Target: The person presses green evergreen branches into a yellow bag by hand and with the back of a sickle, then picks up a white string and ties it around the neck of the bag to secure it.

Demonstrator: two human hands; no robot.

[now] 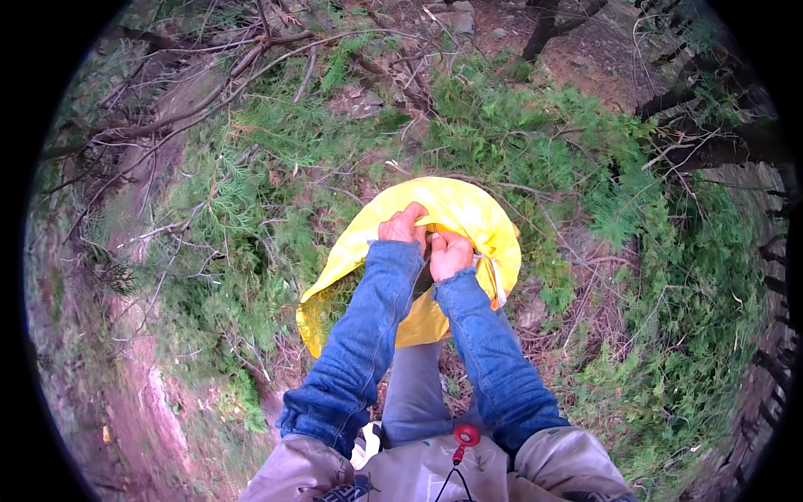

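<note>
A yellow fabric piece, perhaps a bag or a cover (464, 197), hangs in front of me in a rounded shape, with a tapering end at the lower left. My left hand (403, 224) grips its inner edge, fingers curled over the cloth. Close beside it on the right, my right hand (449, 252) has its fingers bent at the same edge; what lies between those fingertips is hidden. A white strip (499, 283) runs along the cloth at the right. Below the hands a dark gap shows inside the yellow fabric.
Cut or fallen green conifer branches (251, 188) cover the ground around me. A long bare branch (188, 119) arches at the upper left. Dark trunks (542, 34) stand at the top, and a thick dark limb (721, 147) reaches in at the right. A red ring (466, 434) hangs at my chest.
</note>
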